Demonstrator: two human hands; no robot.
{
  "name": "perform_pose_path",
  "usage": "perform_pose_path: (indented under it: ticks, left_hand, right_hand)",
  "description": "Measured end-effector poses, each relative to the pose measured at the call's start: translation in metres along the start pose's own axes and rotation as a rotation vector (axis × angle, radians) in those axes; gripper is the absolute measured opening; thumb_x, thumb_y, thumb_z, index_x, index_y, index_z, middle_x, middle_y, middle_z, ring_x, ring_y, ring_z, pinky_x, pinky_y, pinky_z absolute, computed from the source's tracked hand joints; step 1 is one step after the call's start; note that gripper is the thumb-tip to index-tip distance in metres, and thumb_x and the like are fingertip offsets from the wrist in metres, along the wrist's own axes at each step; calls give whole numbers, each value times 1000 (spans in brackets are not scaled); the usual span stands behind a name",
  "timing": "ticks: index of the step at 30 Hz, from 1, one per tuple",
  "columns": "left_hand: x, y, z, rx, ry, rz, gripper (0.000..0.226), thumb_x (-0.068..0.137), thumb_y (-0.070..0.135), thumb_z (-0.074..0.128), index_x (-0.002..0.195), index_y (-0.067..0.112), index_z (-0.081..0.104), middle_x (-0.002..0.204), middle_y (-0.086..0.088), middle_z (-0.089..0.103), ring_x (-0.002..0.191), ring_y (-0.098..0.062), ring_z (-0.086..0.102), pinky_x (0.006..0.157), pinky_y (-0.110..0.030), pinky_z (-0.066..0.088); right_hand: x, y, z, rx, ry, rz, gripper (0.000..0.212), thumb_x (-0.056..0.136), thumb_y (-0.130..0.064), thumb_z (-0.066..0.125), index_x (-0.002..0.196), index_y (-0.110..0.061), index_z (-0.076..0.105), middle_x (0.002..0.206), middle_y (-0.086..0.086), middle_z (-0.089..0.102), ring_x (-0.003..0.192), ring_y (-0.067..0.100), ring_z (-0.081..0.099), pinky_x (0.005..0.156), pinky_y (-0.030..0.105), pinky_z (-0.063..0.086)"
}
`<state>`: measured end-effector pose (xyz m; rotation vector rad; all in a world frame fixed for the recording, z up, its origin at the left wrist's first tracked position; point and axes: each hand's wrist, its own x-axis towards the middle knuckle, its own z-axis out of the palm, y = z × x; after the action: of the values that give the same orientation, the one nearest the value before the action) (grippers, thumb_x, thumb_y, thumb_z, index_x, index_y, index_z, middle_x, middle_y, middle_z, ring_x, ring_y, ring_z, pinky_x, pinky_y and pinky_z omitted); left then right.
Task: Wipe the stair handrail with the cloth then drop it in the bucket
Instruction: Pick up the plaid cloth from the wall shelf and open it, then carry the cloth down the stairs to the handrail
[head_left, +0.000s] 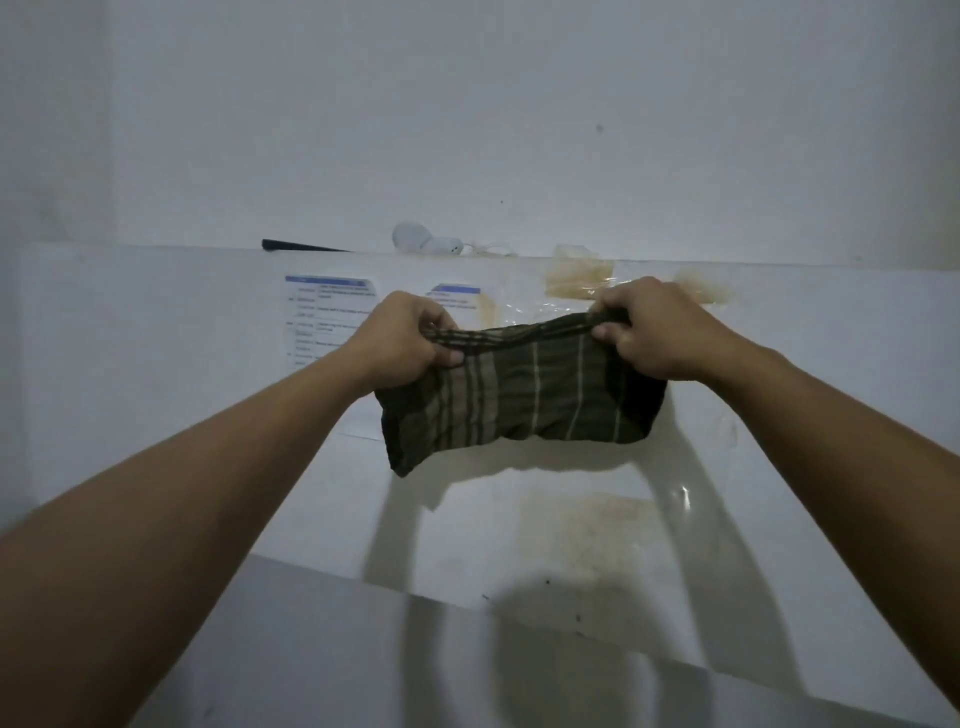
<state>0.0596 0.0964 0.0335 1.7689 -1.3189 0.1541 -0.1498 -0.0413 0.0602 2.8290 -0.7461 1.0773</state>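
While a white wall (519, 130) fills the background, a ledge (156, 322) bears stained paper sheets (332, 312); the striped cloth (519, 389) hangs before it, left hand (410, 338) and right hand (654, 332) each pinching its upper corners.

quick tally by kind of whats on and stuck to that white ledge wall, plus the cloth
striped cloth: 1, held in both hands
printed sheets: 2
white rounded objects: 2
dark flat object: 1
yellowed tape patches: 2
total: 8

Taped paper sheets (330, 318) on wall: print too blurred to read.
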Motion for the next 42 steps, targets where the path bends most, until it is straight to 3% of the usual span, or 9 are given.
perform_pose_path:
  ticks: [6, 10, 17, 20, 26, 29, 35, 39, 42]
  left_hand:
    - [-54, -63, -40, 72, -135, -135, 5, 77, 12, 75, 81, 10, 72, 85, -6, 70, 86, -20, 63, 73, -29, 50]
    - [-100, -112, -71, 144, -179, -256, 3, 79, 12, 74, 78, 13, 71, 78, -3, 68, 78, -17, 63, 68, -27, 50]
    - [-190, -203, -138, 310, -191, -485, 5, 77, 12, 75, 80, 13, 72, 80, -3, 68, 80, -19, 63, 75, -31, 53]
    - [-235, -235, -171, 394, -177, -565, 4, 78, 12, 74, 79, 13, 70, 80, -4, 64, 79, -19, 59, 72, -27, 46]
    - [-328, -283, -239, 502, -72, -747, 18, 75, 15, 77, 91, 8, 73, 82, -5, 64, 80, -20, 57, 70, -25, 41]
    - [-374, -300, -271, 549, 3, -842, 18, 74, 14, 77, 91, 9, 73, 82, -5, 63, 80, -20, 57, 70, -25, 41]
    - [-461, -318, -326, 600, 139, -1066, 18, 74, 13, 78, 90, 9, 73, 80, -6, 62, 79, -20, 56, 69, -25, 40]
    - [-509, -323, -355, 641, 209, -1221, 13, 75, 13, 77, 75, 16, 64, 68, 2, 55, 76, -20, 53, 68, -27, 39]
    - [-544, -317, -374, 642, 310, -1342, 8, 77, 13, 74, 79, 16, 67, 74, 0, 59, 80, -21, 56, 70, -29, 43]
  right_hand:
    - [3, -54, 50, 37, -350, -80, 8, 92, -18, 59, 88, -18, 66, 92, 4, 64, 92, 22, 58, 77, 33, 42]
    - [5, -105, 105, 56, -484, -158, 10, 90, -17, 61, 81, -19, 65, 90, 4, 65, 90, 21, 59, 80, 34, 47]
    - [1, -222, 212, 49, -676, -350, 14, 88, -16, 63, 77, -23, 62, 80, -5, 61, 84, 18, 57, 66, 28, 41]
    - [-5, -281, 251, 99, -756, -422, 16, 86, -14, 63, 73, -23, 65, 77, -5, 62, 80, 16, 57, 62, 26, 41]
    - [-25, -397, 317, 195, -833, -606, 9, 87, -14, 62, 81, -16, 69, 80, 0, 63, 82, 18, 58, 60, 24, 42]
    - [-40, -456, 348, 245, -825, -706, 13, 89, -16, 60, 88, -7, 70, 86, 10, 67, 85, 25, 62, 67, 32, 46]
    - [-65, -571, 400, 343, -807, -963, 11, 88, -15, 62, 78, -20, 59, 89, 6, 60, 89, 25, 57, 74, 28, 38]
    - [-83, -647, 424, 382, -846, -1151, 16, 84, -5, 62, 83, -21, 62, 89, 4, 60, 90, 23, 58, 73, 26, 38]
    - [-96, -703, 433, 421, -888, -1292, 22, 82, -2, 59, 82, -24, 62, 90, 4, 63, 90, 24, 61, 72, 29, 41]
